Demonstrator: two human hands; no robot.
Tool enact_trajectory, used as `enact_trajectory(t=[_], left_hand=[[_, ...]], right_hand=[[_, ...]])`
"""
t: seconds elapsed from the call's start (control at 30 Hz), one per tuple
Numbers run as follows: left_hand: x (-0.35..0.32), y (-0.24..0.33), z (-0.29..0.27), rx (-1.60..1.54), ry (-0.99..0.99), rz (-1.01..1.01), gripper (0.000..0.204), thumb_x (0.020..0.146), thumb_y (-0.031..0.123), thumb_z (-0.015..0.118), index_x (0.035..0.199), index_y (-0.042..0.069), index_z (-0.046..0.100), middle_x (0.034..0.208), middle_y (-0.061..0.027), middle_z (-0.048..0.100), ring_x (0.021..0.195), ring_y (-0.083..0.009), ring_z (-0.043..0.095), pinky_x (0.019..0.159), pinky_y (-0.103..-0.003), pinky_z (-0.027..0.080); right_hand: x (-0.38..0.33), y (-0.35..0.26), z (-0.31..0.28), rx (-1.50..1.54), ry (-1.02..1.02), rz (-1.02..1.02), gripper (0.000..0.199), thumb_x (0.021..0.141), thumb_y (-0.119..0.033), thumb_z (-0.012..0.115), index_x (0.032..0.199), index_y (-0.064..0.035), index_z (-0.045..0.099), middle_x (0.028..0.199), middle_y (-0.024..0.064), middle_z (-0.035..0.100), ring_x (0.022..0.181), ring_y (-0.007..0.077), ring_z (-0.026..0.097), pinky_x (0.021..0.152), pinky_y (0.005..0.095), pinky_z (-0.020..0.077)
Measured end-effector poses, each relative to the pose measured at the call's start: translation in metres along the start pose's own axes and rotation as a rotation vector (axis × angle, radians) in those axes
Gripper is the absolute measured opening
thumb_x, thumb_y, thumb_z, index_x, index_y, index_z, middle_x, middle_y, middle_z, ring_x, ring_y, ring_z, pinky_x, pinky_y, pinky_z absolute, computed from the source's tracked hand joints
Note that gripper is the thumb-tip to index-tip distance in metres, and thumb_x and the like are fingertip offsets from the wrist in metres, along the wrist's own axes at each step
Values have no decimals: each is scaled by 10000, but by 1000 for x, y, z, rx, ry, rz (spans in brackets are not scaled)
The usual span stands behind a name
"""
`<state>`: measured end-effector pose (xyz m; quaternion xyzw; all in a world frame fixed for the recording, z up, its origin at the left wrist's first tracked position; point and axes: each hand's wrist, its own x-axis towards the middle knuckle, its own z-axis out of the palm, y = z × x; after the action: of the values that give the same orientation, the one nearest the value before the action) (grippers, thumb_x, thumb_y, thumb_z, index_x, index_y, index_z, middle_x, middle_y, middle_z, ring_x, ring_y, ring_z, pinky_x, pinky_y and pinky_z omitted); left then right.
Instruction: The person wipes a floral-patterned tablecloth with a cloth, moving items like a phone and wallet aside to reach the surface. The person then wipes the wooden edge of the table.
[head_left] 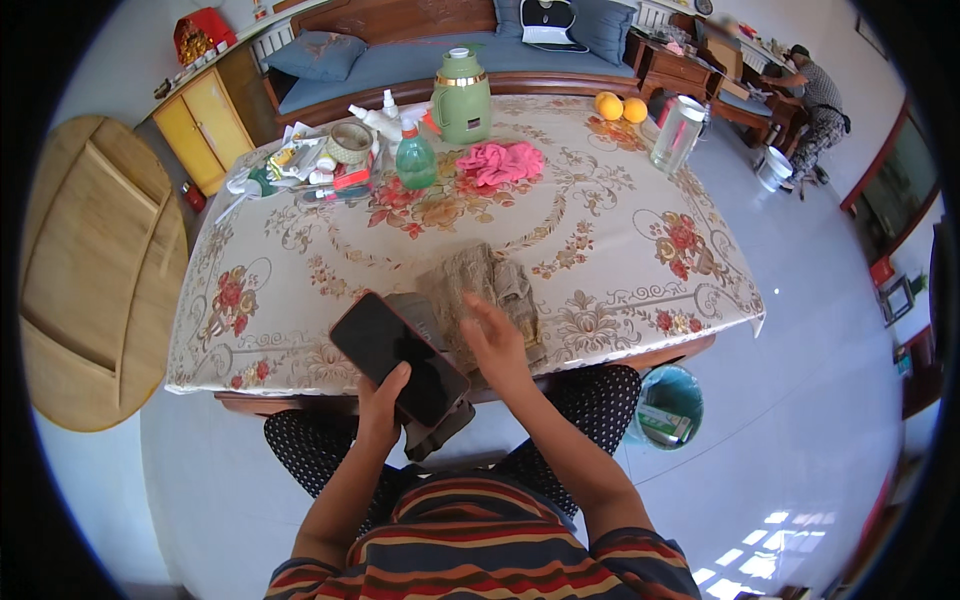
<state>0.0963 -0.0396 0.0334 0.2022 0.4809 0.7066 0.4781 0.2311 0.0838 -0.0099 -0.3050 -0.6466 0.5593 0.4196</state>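
Observation:
My left hand (380, 408) is closed on a smartphone (398, 350) with a dark screen and a reddish edge, the thumb lying over its lower part. Beneath the phone a grey-brown cloth (440, 435) shows, hanging past the table's near edge; whether my fingers also grip it is hidden. My right hand (497, 345) is open, fingers apart, over a folded brown towel (465, 280) at the front of the table. I cannot tell whether the fingers touch the towel.
On the flowered tablecloth (600, 260) stand a green thermos (462, 100), a green spray bottle (415, 160), a pink cloth (500, 162), two oranges (634, 110), a glass jug (678, 138) and a cluttered tray (340, 195). A bin (672, 400) sits by my right knee. Another person (820, 100) bends at the far right.

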Motion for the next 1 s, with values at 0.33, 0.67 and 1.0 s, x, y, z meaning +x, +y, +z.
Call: enact_trajectory(t=[0.33,0.67,1.0], left_hand=[[34,-34,60,511,-311,48,470,899,266,625,1235,-32,487,1101,-109,603,980,-160,581,818,-296,478],[58,-61,51,483,-361,260,436,921,108,546,1333,43,419,1322,-153,474,1124,-250,554,830,-309,517],[61,-74,-18,1141,-333,1068,189,822,-97,497,939,1,609,1035,-181,625,890,-315,641,717,-355,531]], right_hand=[[-60,-18,-42,642,31,256,866,816,-156,736,1470,5,191,1360,131,448,1206,191,464,995,297,391],[-40,-27,-179,805,546,57,473,859,-55,637,1293,-8,453,1179,94,586,1018,208,604,862,324,523],[85,45,-410,227,1288,-173,371,828,-8,624,1175,-55,503,967,72,620,811,194,620,670,328,521]])
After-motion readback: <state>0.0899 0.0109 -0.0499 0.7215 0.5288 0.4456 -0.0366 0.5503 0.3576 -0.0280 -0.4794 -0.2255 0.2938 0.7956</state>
